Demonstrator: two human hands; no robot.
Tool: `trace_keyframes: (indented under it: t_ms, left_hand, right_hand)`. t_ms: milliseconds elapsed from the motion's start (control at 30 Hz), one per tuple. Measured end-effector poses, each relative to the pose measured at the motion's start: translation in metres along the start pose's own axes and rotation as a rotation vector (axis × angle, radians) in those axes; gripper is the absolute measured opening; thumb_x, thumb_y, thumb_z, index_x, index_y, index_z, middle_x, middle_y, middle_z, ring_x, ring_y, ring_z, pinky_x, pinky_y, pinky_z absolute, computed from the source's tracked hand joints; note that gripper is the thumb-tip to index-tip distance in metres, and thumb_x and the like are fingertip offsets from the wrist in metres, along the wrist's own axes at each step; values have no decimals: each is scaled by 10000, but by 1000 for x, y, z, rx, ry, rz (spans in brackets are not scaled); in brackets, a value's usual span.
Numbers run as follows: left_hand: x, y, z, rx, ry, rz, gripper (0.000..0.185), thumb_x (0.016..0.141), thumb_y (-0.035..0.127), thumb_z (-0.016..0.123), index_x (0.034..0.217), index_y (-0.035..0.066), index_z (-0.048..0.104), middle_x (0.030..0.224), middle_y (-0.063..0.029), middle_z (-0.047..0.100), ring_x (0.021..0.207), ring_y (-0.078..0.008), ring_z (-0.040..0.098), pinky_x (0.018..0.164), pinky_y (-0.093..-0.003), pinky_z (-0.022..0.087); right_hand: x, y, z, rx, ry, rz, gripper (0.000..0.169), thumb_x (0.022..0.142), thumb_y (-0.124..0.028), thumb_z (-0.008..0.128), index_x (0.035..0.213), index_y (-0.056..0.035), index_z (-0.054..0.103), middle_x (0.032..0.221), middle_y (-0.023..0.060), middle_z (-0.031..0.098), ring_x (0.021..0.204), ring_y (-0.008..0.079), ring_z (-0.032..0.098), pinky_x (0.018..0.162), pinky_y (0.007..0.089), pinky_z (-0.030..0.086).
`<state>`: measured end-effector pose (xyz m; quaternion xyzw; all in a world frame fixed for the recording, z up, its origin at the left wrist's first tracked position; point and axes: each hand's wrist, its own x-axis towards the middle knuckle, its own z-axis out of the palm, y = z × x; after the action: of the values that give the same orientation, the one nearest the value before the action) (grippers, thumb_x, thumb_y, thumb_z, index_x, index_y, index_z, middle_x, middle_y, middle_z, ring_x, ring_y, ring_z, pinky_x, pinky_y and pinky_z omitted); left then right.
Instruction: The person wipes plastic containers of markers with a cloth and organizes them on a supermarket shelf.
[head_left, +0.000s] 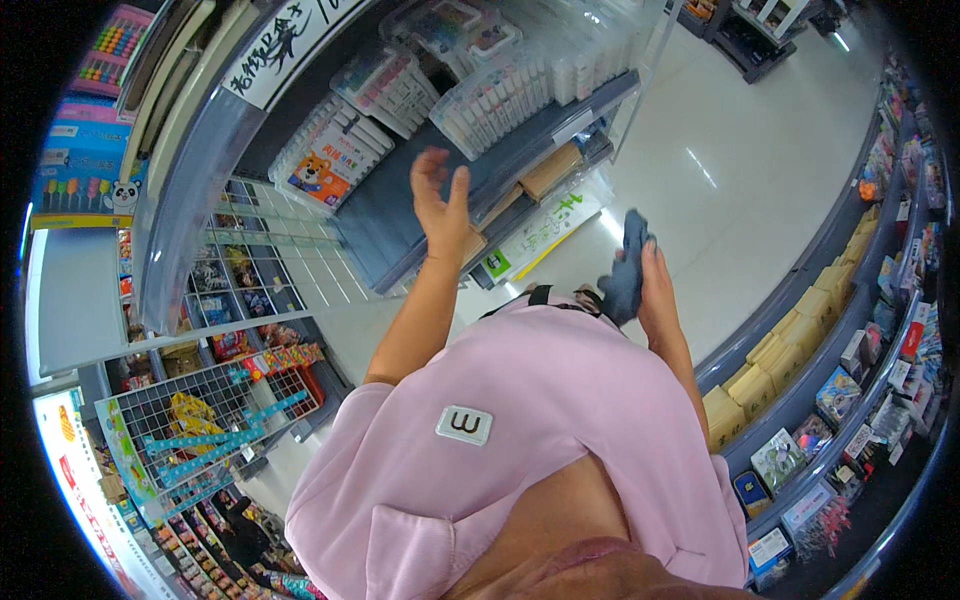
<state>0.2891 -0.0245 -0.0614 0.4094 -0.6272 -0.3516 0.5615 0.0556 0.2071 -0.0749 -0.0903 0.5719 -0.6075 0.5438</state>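
My left hand (439, 202) is raised by the front of a dark grey shelf (382, 232), fingers partly curled and thumb apart, with nothing in it. Behind it on the shelf, a clear case of marker pens (330, 161) has a cartoon bear on its orange front. More clear plastic marker cases (491, 105) stand to the right and farther back. My right hand (656, 289) grips a crumpled dark grey-blue cloth (626, 270) above the pale floor, to the right of the shelf.
Below the marker shelf are cardboard boxes (551, 172) and a white printed package (536, 232). A curved-looking rack on the right holds yellowish paper packs (772, 360) and small packaged goods. At left stand a wire mesh rack (202, 427) and a handwritten sign (274, 45).
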Motion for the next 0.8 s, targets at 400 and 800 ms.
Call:
trace_keyframes:
  t_ms: [400,800]
  left_hand:
    - [-71,51,-1,-153,-479,-569,284,974,155,645,1204,-11,635,1021,-11,662,897,-78,585,837,-249,496]
    - [-54,94,-40,-55,-722,-379,185,963,191,653,1031,22,688,942,-7,665,882,-73,578,800,-279,491]
  right_hand:
    - [41,-42,82,-285,-262,-456,781,788,3,746,1487,-54,401,1361,126,521,1141,203,539,1005,326,440]
    - [31,-4,111,-777,-685,-642,578,773,-149,756,1301,-24,557,1337,217,561,1211,381,564,1056,449,410]
